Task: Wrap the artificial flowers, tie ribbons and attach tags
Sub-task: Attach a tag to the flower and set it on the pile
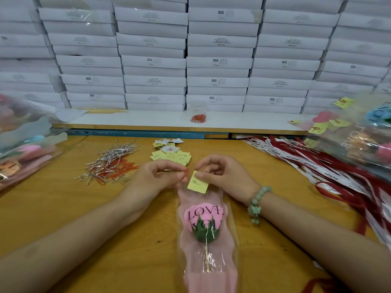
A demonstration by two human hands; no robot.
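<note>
Right hand (220, 174) pinches flimsy yellow tag (198, 184) by its top edge, left hand (163, 176) pinching beside it above crinkly wrapped flower (206, 227).

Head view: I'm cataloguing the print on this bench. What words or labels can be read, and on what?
"LOVE YOU": on the clear sleeve of the wrapped flower.
"SGS": on several of the white boxes stacked behind.
"LOVE.": on the clear wrap at far right, partly hidden.
Yellow tag pinched by the right hand: handwriting, illegible.
Ribbons, tag pile, small box print: too blurred to read.
</note>
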